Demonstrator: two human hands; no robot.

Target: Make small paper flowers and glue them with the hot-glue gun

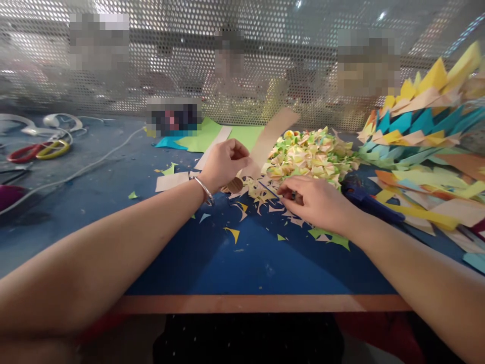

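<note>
Left grip (229, 162): closed on paper strip (276, 131), length toward one o'clock, presumably unobstructed. Right grip (312, 199): closed on thin tool (268, 189), tip toward ten, apparently for clear access.

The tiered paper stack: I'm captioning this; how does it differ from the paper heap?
The stack rises in spiky tiers; the heap lies jumbled. The stack stands taller than the heap. The stack shows bright blue; the heap, mainly cream and green. Both include some yellow.
</note>
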